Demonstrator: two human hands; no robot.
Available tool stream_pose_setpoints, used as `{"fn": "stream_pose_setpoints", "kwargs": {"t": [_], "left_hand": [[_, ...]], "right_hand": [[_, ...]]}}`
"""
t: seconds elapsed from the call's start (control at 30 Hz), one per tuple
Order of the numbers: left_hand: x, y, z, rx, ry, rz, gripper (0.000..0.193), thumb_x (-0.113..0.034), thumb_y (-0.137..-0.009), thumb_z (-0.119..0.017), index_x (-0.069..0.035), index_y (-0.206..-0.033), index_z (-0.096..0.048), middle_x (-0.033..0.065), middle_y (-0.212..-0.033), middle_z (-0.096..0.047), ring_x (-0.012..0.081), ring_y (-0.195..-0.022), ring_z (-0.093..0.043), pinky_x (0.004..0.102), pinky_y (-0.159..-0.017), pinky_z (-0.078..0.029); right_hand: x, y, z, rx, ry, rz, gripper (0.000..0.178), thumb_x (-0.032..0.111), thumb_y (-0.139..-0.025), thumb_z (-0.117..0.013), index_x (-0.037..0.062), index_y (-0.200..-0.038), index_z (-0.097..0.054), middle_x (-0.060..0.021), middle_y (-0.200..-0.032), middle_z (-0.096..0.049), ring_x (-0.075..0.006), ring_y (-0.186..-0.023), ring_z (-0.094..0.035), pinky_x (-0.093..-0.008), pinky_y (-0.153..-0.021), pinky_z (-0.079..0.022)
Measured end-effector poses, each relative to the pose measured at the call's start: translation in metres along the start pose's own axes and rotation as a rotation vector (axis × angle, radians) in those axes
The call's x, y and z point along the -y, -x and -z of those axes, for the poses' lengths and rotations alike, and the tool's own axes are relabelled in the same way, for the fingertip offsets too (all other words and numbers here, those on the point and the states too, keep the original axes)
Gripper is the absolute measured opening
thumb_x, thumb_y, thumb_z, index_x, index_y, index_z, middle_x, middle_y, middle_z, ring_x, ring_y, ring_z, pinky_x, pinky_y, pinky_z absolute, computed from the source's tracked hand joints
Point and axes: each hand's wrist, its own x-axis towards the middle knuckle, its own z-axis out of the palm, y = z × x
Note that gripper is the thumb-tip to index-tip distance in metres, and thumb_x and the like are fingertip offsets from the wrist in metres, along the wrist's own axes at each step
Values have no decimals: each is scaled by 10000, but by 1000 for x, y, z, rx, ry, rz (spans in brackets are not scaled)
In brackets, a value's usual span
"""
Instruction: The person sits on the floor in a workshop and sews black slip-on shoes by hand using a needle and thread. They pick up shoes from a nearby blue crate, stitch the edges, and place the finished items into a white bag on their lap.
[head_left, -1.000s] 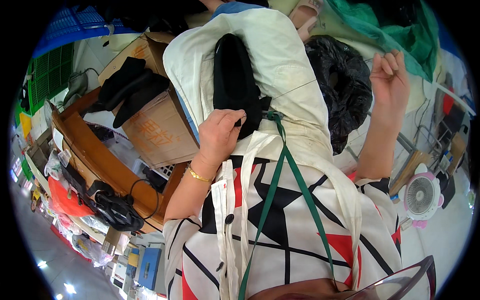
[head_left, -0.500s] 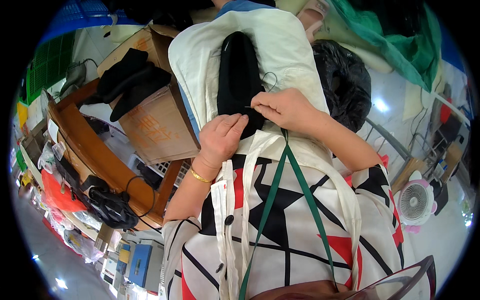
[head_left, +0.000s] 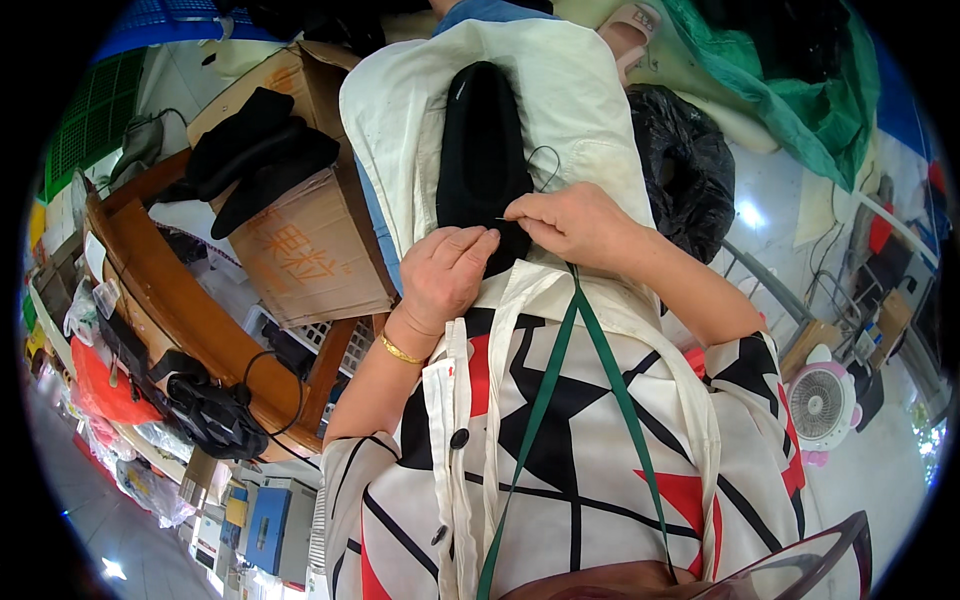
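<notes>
Currently — left hand (head_left: 447, 272) pinching black shoe (head_left: 484, 150) — right hand (head_left: 580, 226) pinching needle (head_left: 499, 218).

Shoe (head_left: 480, 190) partly behind left hand (head_left: 443, 277)

- Shoe (head_left: 462, 205): plain black
- Apron (head_left: 590, 110): off-white
- Shirt (head_left: 620, 525): white ground, black lines, angular black and red patches
- Strap (head_left: 545, 388): dark green
- Bracelet (head_left: 402, 352): gold
- Carton (head_left: 345, 265): brown, orange print
- Plastic bag (head_left: 700, 205): glossy black
- Fan (head_left: 822, 403): white, pink trim
- Wooden frame (head_left: 180, 295): orange-brown
- Slipper (head_left: 630, 38): pale pink
</notes>
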Motion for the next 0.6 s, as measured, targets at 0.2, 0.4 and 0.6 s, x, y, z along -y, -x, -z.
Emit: {"fn": "stream_pose_setpoints", "kwargs": {"t": [0.2,0.4,0.6], "left_hand": [[-2,1,-2,-11,4,40,295,-5,-658,-701,-89,-941,-692,41,-888,-674,221,-742,-651,304,-624,-545],[0,5,-3,-13,114,124,349,38,-625,-716,-77,-954,-681,56,-914,-684,246,-776,-650,328,-665,-548],[-2,6,-3,14,106,132,367,39,-622,-713,-67,-972,-676,69,-933,-688,260,-797,-651,341,-686,-549]], "right_hand": [[-2,-4,-3,6,-148,-29,170,181,-915,-576,93,-1033,-661,-106,-851,-698,-301,-745,-666,-357,-668,-514],[-3,-13,-11,53,-299,-89,137,202,-932,-554,101,-1004,-612,-119,-875,-694,-350,-795,-653,-422,-701,-508],[16,-24,-17,47,-139,-109,100,155,-939,-526,87,-1010,-510,-165,-806,-640,-379,-771,-621,-451,-649,-468]]}}
